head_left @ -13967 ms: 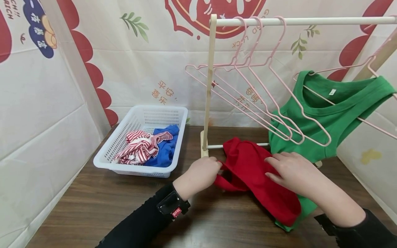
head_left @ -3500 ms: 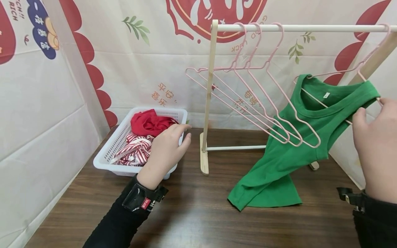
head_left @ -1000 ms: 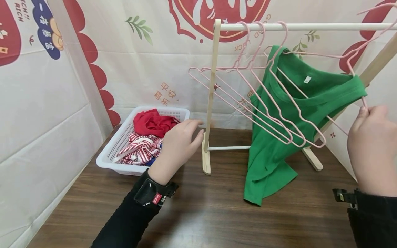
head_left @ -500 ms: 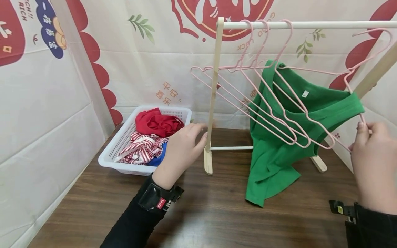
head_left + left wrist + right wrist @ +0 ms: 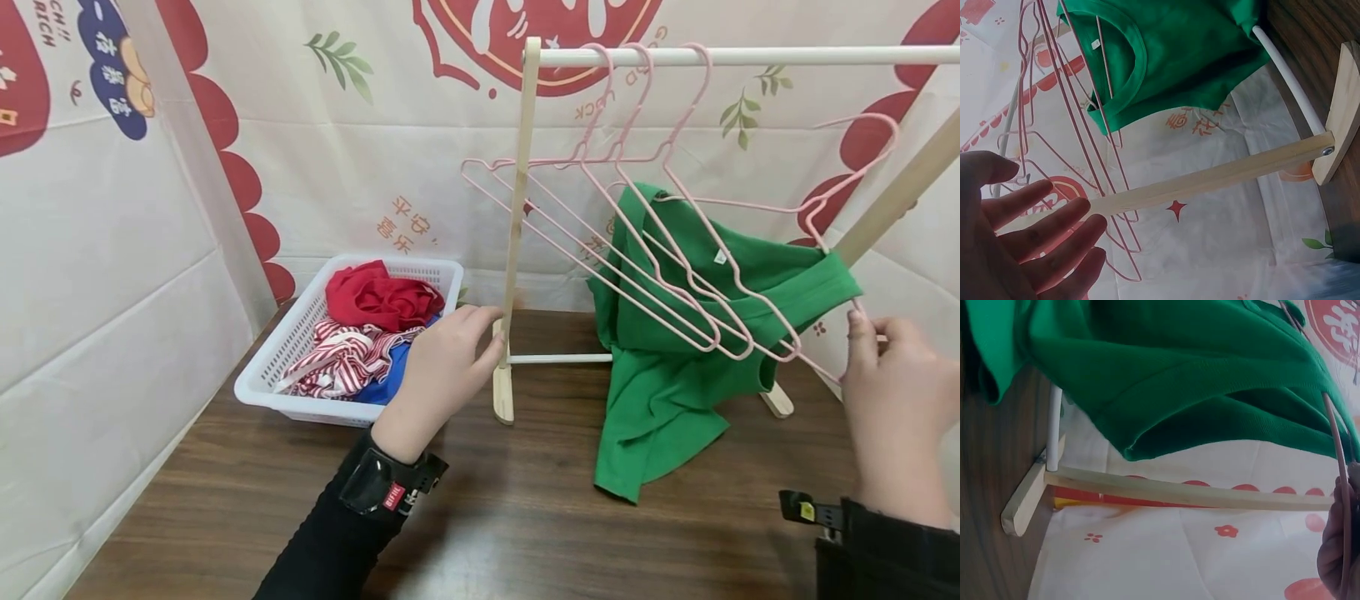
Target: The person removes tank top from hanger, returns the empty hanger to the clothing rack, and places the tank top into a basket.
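Observation:
My right hand (image 5: 896,400) pinches the lower right corner of a pink hanger (image 5: 873,116), whose hook is off the rail, below it. On that hanger is a green tank top (image 5: 667,400), tilted, its hem hanging down by the table. Three bare pink hangers overlap the top in the head view. The left hand (image 5: 442,367) holds nothing and is beside the rack's left wooden post (image 5: 520,208). In the left wrist view its fingers (image 5: 1063,219) are loosely spread. The right wrist view shows the top's armhole (image 5: 1210,419) close up.
A white plastic basket (image 5: 251,392) at the left holds a red garment (image 5: 382,296), a red-striped garment (image 5: 341,358) and a blue one (image 5: 386,385). The white rail (image 5: 750,56) runs above the dark wooden table (image 5: 480,525). Printed cloth walls stand behind and beside it.
The red garment, in my hands 14 seconds ago, now lies in the basket. The hanger with the green top has come off the rail, and over the last second the right hand lowers it.

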